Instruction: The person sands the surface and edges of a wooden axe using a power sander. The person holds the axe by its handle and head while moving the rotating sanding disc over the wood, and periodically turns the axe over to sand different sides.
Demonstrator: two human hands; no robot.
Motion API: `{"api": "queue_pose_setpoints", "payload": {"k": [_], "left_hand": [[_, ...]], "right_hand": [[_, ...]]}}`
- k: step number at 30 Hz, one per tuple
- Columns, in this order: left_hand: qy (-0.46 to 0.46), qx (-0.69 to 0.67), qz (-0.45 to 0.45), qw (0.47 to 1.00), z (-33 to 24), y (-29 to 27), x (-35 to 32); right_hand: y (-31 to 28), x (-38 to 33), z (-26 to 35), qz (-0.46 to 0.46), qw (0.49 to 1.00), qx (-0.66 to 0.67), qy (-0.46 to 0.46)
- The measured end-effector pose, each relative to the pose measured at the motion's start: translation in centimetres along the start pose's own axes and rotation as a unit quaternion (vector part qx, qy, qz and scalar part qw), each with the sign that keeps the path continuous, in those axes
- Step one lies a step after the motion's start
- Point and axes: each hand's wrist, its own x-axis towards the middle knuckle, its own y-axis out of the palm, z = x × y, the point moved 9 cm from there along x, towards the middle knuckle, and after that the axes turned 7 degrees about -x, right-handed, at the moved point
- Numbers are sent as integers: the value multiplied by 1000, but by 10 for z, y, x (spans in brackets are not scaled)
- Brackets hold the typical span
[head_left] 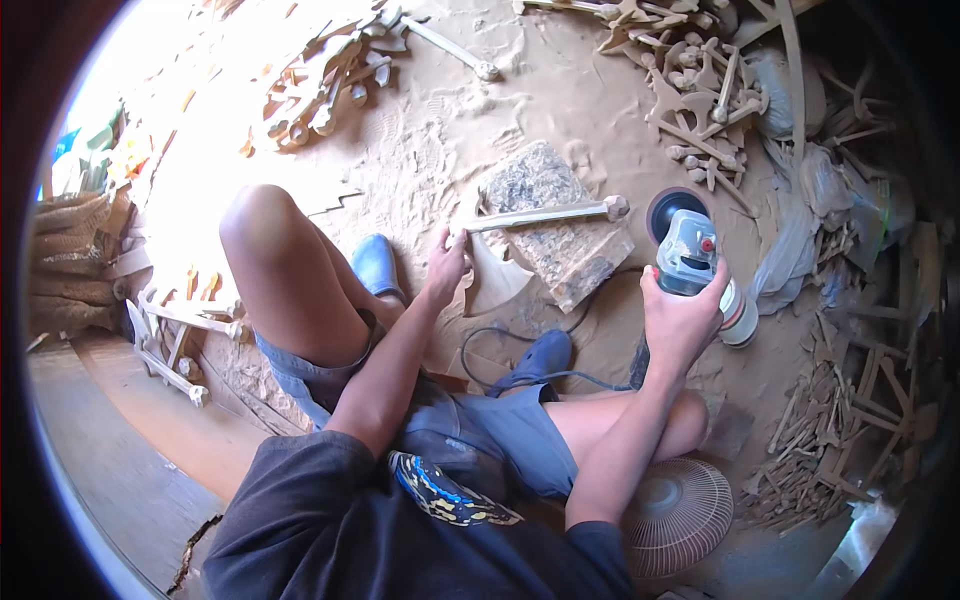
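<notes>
Near: fan (680,515) on sandy floor (440,150). Right hand (682,318) wrapped tight round grey angle grinder (690,262), disc down, right of stone block (560,225). Left hand (445,268) pinching wooden axe carving (520,240) at blade end; handle lying across block. Far: heaps of wooden carvings (700,90).

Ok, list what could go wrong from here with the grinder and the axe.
1. The left hand grips the wooden axe near its blade; if the grinder in the right hand slips, it could catch fingers.
2. The cord loops by the blue shoes and bare legs; it could snag.
3. The axe merely rests on the stone block and may kick loose.
</notes>
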Motion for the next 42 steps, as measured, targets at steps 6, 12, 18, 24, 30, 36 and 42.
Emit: {"api": "queue_pose_setpoints", "payload": {"k": [6, 12, 18, 24, 30, 36, 42], "left_hand": [[57, 7, 11, 998, -30, 5, -32], [125, 35, 41, 991, -67, 15, -28], [164, 113, 100, 975, -91, 35, -53], [135, 134, 88, 978, -93, 29, -51], [364, 166, 153, 904, -147, 69, -73], [562, 276, 61, 778, -214, 108, -160], [589, 357, 250, 681, -154, 110, -158]], "right_hand": [[-27, -2, -23, -16, 999, 40, 24], [-41, 0, -42, -48, 996, 75, 25], [-45, 1, -64, -6, 991, 91, 95], [-50, 3, -68, -12, 996, 68, 62], [-53, 6, -89, -26, 992, 86, 84], [-59, 0, -105, -42, 992, 62, 103], [-56, 1, -106, -34, 989, 81, 119]]}}
